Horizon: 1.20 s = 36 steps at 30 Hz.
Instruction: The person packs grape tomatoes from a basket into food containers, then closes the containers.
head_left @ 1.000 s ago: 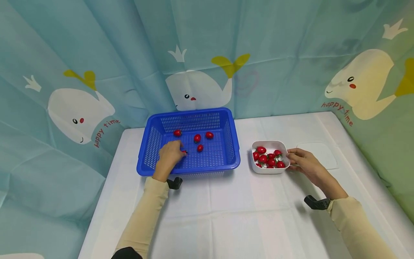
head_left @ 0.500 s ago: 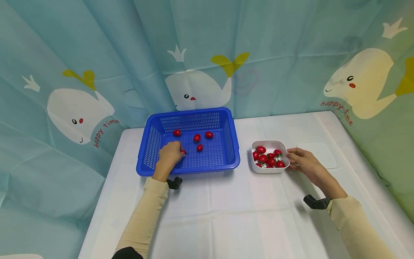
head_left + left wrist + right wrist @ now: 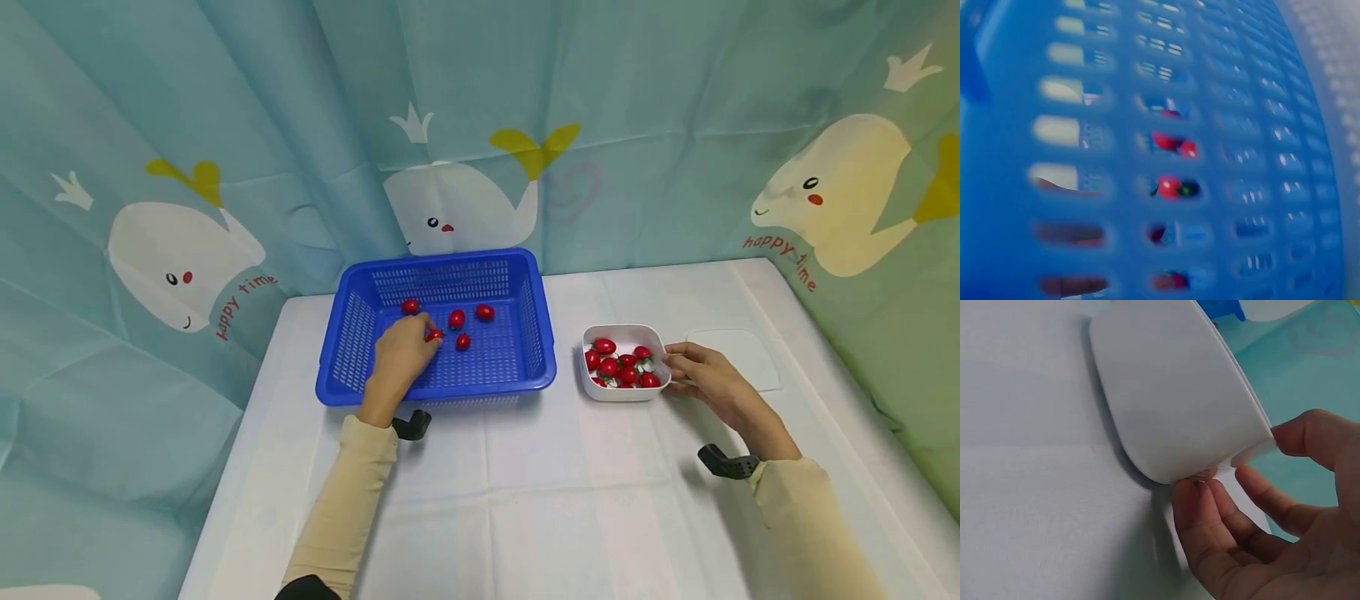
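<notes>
Head view: I log the left hand (image 3: 401, 350) pinching a tomato (image 3: 434, 335) inside the blue basket (image 3: 495, 389); right hand (image 3: 707, 380) grips the white box (image 3: 624, 395) at its right end. Left wrist: slotted basket wall (image 3: 1124, 206); grip obscured, I cannot tell. Right wrist: fingers (image 3: 1197, 519) partly curled against the box.

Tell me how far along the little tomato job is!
It looks partly done: a bunch of tomatoes already sits in the white box, which the right grip holds. In hand: the left grip pinches one tomato inside the blue basket. What's left, if all should go in the box: four loose tomatoes in the basket.
</notes>
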Tool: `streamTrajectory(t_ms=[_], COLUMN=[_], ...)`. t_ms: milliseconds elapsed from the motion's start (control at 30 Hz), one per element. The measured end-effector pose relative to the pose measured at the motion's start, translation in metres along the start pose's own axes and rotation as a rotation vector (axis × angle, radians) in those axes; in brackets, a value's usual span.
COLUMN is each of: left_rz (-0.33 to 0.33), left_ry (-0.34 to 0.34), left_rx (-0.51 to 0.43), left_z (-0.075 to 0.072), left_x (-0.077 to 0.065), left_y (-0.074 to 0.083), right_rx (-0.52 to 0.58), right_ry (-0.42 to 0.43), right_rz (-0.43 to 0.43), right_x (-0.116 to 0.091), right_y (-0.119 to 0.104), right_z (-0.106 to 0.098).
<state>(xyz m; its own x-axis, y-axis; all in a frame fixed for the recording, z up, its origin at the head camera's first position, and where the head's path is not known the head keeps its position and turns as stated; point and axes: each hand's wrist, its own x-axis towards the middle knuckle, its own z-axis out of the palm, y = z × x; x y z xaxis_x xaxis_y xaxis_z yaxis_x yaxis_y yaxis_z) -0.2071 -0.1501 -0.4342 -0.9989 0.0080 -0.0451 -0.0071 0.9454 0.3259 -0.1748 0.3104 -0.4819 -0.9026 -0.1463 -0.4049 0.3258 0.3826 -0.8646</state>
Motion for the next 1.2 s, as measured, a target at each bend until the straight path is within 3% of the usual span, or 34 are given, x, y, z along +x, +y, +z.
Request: streamTrajectory(t_ms=[500,667,900,1200], left_rz=[0.070,0.126,0.185,0.305], left_ry=[0.137,0.170,0.171,0.162], left_rx=[-0.209,-0.246,-0.301,-0.276], left_z=[0.001,0.002,0.001,0.006], left_x=[-0.029,-0.036,-0.048,-0.058], left_y=[0.031,0.047,0.076,0.111], right_rx=[0.022,0.013,0.025,0.044], right_ry=[-0.010,-0.023,-0.031,-0.032], right_rz=[-0.027,-0.033,-0.041,-0.048], right_x=[0.002,-0.001,-0.002,-0.001], right_y=[0.002,0.000,0.001,0.003], right_z=[0.003,0.004,0.004,0.002])
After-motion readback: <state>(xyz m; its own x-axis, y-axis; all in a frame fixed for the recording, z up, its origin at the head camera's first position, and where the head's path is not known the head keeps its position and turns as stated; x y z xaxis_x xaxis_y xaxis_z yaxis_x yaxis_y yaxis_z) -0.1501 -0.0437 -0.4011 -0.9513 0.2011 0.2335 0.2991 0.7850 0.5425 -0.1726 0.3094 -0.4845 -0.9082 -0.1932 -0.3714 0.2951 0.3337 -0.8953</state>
